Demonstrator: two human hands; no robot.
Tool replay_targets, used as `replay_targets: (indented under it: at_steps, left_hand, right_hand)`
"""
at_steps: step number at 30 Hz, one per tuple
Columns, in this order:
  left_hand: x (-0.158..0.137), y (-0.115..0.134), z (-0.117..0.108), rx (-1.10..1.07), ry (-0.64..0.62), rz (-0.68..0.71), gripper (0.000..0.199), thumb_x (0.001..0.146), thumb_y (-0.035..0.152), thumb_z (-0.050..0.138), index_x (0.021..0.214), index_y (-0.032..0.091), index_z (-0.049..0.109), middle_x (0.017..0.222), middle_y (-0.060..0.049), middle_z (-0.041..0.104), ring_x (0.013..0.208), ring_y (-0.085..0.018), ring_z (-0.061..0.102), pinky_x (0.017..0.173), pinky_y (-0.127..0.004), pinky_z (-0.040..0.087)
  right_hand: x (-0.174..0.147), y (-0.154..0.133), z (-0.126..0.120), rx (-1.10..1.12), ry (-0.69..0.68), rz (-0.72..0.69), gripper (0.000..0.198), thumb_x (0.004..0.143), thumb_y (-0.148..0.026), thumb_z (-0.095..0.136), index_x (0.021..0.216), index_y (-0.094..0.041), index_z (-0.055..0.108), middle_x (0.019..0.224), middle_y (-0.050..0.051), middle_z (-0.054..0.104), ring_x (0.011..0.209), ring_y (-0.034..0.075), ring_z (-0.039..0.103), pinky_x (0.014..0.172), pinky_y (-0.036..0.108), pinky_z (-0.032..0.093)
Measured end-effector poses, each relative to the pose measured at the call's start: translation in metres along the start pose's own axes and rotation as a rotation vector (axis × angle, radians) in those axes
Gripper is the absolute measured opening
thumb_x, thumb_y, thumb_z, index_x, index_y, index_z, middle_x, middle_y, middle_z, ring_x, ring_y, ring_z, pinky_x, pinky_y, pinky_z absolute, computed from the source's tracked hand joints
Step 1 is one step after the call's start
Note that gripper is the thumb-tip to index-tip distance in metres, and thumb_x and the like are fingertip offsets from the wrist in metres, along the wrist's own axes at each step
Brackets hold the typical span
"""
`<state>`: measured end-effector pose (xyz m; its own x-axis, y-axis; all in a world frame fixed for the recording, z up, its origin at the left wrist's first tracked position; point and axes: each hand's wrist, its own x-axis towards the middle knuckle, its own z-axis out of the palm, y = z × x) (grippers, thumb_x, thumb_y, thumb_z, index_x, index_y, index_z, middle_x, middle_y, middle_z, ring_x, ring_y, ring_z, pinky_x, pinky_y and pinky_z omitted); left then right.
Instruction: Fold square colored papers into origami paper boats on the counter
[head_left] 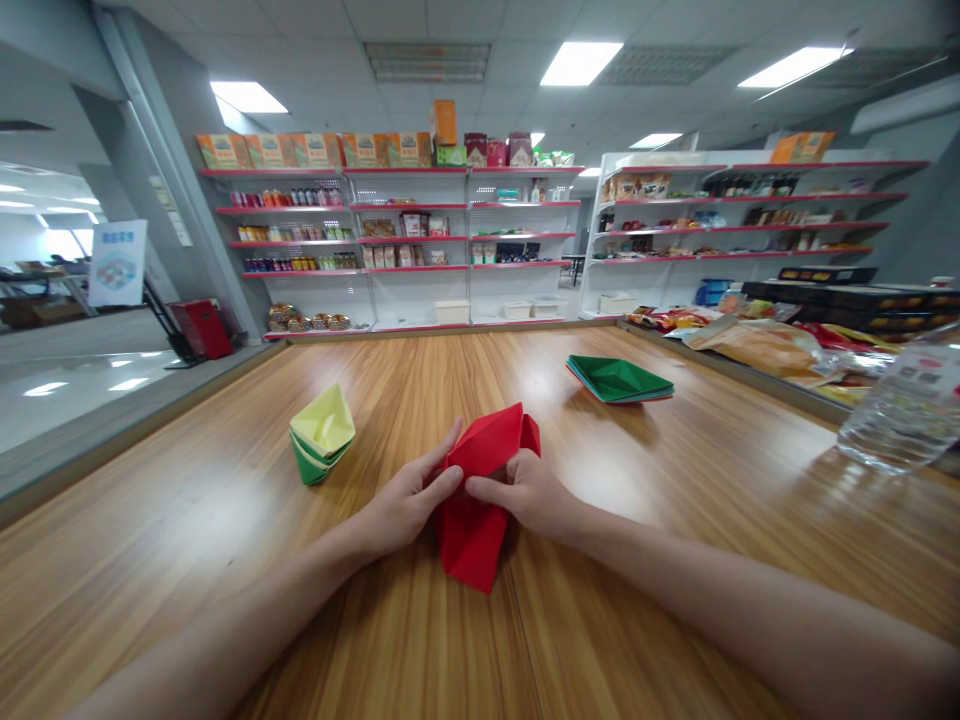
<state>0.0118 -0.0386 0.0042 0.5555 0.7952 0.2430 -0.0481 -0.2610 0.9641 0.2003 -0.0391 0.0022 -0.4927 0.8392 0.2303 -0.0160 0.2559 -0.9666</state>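
Observation:
Between my two hands is a folded sheet of red paper (pixel 480 530), held just above the wooden table. My left hand (pixel 416 495) grips its left side, thumb in front and the fingers partly hidden behind. On the right side, my right hand (pixel 536 490) pinches the paper near its middle fold, the thumb pointing left. A yellow and green folded paper piece (pixel 322 435) stands to the left of my left hand. Beyond my right hand lies a stack of folded papers (pixel 621 380), green on top with other colours showing at the edges.
The wooden table (pixel 225 600) has a raised rim. At the right edge stand a clear plastic bottle (pixel 900 410), snack packets (pixel 765 345) and flat black boxes (pixel 847 300). Stocked shelves (pixel 405 205) line the back, and a red box (pixel 202 328) is on the floor at left.

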Motion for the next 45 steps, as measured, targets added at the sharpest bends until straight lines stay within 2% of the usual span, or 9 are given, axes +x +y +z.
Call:
replay_targets:
  at_steps: [5, 10, 13, 18, 23, 31, 37, 41, 45]
  left_hand:
    - [0.000, -0.005, 0.002, -0.090, -0.013, -0.050, 0.071, 0.087, 0.034, 0.059, 0.147, 0.023, 0.021, 0.140, -0.010, 0.047, 0.127, -0.025, 0.045, 0.106, -0.041, 0.034]
    - [0.001, -0.008, -0.001, -0.230, 0.051, -0.135, 0.093, 0.081, 0.030, 0.068, 0.149, 0.020, 0.004, 0.133, -0.015, 0.053, 0.114, -0.026, 0.056, 0.098, -0.042, 0.042]
    - [0.002, -0.005, -0.003, -0.308, 0.008, -0.162, 0.089, 0.076, 0.027, 0.073, 0.147, 0.017, 0.020, 0.125, -0.016, 0.059, 0.111, -0.026, 0.059, 0.095, -0.041, 0.044]
    - [0.000, 0.000, -0.003, -0.307, -0.086, -0.201, 0.048, 0.079, 0.034, 0.069, 0.120, 0.012, 0.058, 0.111, -0.015, 0.066, 0.096, -0.026, 0.065, 0.086, -0.036, 0.048]
    - [-0.003, 0.001, 0.000, -0.259, -0.061, -0.257, 0.039, 0.078, 0.035, 0.070, 0.107, 0.009, 0.064, 0.104, -0.015, 0.068, 0.089, -0.026, 0.066, 0.079, -0.035, 0.049]
    - [-0.001, -0.001, 0.004, -0.246, 0.111, -0.204, 0.038, 0.073, 0.030, 0.075, 0.103, 0.010, 0.063, 0.101, -0.014, 0.070, 0.087, -0.026, 0.067, 0.076, -0.034, 0.051]
    - [0.003, -0.010, -0.002, -0.321, 0.256, -0.180, 0.039, 0.068, 0.022, 0.078, 0.101, 0.011, 0.062, 0.096, -0.012, 0.071, 0.085, -0.025, 0.068, 0.079, -0.037, 0.051]
    - [0.002, -0.008, 0.000, -0.337, 0.213, -0.122, 0.052, 0.071, 0.026, 0.077, 0.117, 0.017, 0.054, 0.107, -0.011, 0.068, 0.090, -0.024, 0.067, 0.079, -0.035, 0.051]
    - [-0.003, -0.002, 0.005, -0.319, 0.084, -0.094, 0.052, 0.081, 0.039, 0.067, 0.126, 0.020, 0.051, 0.114, -0.011, 0.064, 0.100, -0.024, 0.062, 0.083, -0.034, 0.049]
  right_hand:
    - [0.001, -0.002, 0.002, 0.039, 0.194, 0.044, 0.040, 0.078, -0.051, 0.057, 0.060, -0.017, 0.049, 0.056, -0.003, 0.050, 0.050, 0.009, 0.043, 0.048, 0.022, 0.034]
    - [-0.001, -0.007, 0.006, 0.242, 0.197, 0.018, 0.038, 0.079, -0.047, 0.058, 0.061, -0.018, 0.042, 0.057, -0.004, 0.045, 0.051, 0.008, 0.039, 0.047, 0.020, 0.033]
    - [-0.001, -0.007, 0.005, 0.276, 0.162, 0.013, 0.034, 0.078, -0.047, 0.059, 0.066, -0.018, 0.046, 0.063, -0.002, 0.050, 0.056, 0.010, 0.045, 0.051, 0.021, 0.037]
    - [-0.003, -0.001, 0.001, 0.324, 0.078, 0.024, 0.029, 0.077, -0.044, 0.060, 0.069, -0.017, 0.051, 0.064, -0.001, 0.050, 0.060, 0.012, 0.047, 0.058, 0.024, 0.040]
    - [-0.005, 0.002, -0.002, 0.344, -0.012, 0.046, 0.027, 0.072, -0.042, 0.064, 0.075, -0.016, 0.056, 0.069, 0.001, 0.054, 0.060, 0.012, 0.049, 0.058, 0.023, 0.039]
    - [-0.005, -0.003, -0.004, 0.093, 0.042, -0.092, 0.024, 0.062, -0.023, 0.047, 0.077, -0.016, 0.066, 0.068, 0.003, 0.059, 0.064, 0.016, 0.053, 0.062, 0.027, 0.044]
    - [-0.003, -0.008, -0.001, -0.348, 0.099, -0.312, 0.032, 0.084, -0.016, 0.040, 0.092, -0.020, 0.070, 0.096, 0.007, 0.062, 0.086, 0.018, 0.058, 0.078, 0.030, 0.047]
    - [-0.004, -0.007, -0.001, -0.637, 0.131, -0.457, 0.027, 0.087, -0.019, 0.049, 0.106, -0.022, 0.067, 0.105, 0.009, 0.061, 0.101, 0.022, 0.054, 0.089, 0.038, 0.045]
    - [-0.007, -0.007, 0.000, -0.810, 0.083, -0.534, 0.050, 0.083, -0.028, 0.060, 0.131, -0.028, 0.050, 0.126, 0.009, 0.053, 0.116, 0.027, 0.045, 0.098, 0.048, 0.038]
